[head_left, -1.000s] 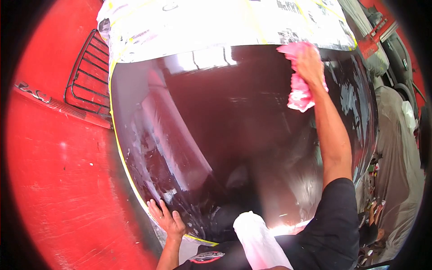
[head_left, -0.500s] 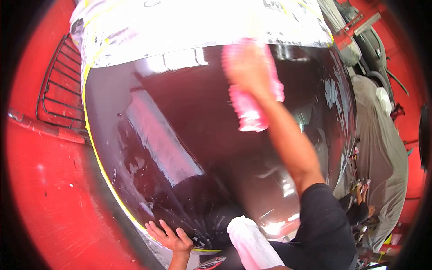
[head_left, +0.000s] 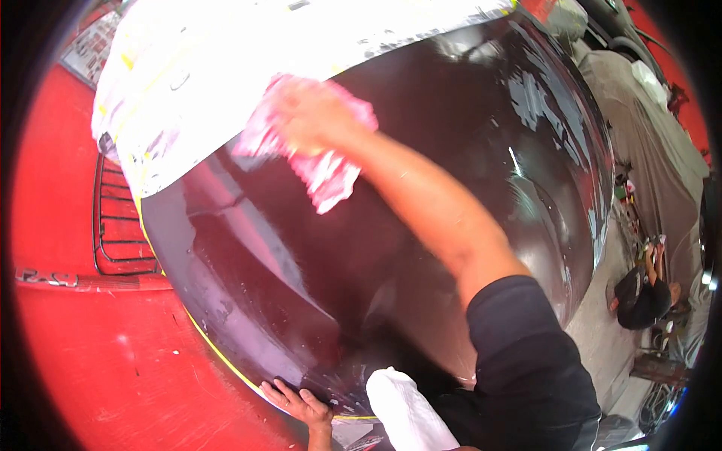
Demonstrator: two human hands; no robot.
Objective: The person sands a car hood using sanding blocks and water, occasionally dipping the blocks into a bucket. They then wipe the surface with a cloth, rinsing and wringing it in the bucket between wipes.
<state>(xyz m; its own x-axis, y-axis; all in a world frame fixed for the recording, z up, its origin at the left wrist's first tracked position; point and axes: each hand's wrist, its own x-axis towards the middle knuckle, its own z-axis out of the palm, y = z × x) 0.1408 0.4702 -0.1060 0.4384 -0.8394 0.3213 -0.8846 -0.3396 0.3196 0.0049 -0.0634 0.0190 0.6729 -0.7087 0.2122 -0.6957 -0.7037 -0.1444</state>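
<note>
A glossy dark car hood [head_left: 421,263] fills the middle of the head view, with streaks and reflections on it. My right hand [head_left: 312,124], slightly blurred, presses a crumpled pink cloth [head_left: 331,180] against the hood's upper left, by the edge of the white masking sheet [head_left: 218,68]. The cloth sticks out on both sides of the hand and hides part of that edge. Down at the near left rim, my left hand [head_left: 302,406] lies with fingers spread on the hood, holding nothing. Yellow tape [head_left: 214,349] runs along the rim there.
Red surfaces flank the left side, with a black wire rack [head_left: 120,218] against them. A white cloth-like shape [head_left: 406,406] hangs close below me. On the right, another person [head_left: 643,297] is low down near a grey draped cover [head_left: 639,135].
My right hand has swept the pink cloth leftward across the hood. The camera view has turned, tilting the sheet's edge. My left hand stays at the rim.
</note>
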